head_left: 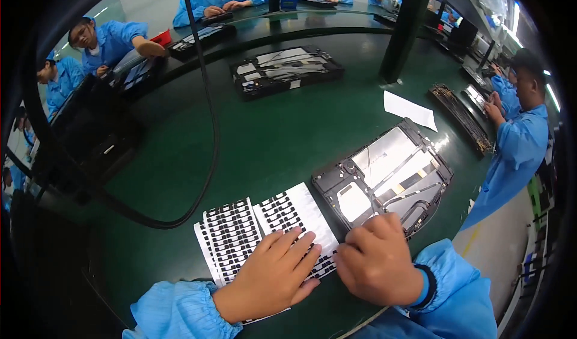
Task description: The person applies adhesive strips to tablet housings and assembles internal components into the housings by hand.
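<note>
My left hand (271,273) lies flat with its fingers stretched out on white sheets (312,210) covered in rows of small black stickers. Another stack of such sticker sheets (231,234) lies partly under it, to the left. My right hand (378,261) is closed, fingers curled, over the right edge of the sheets and close to the near side of a black device tray (327,186). Whatever its fingers pinch is hidden. Inside the tray are silver panels (384,158), a white square (353,202) and several dark cables.
A black cable (210,122) hangs down in front and loops left of the sheets. Farther back lies a similar black tray (285,71). White paper (410,109) and a long box of thin parts (460,116) are at the right. A green post (409,29) stands behind; co-workers sit around.
</note>
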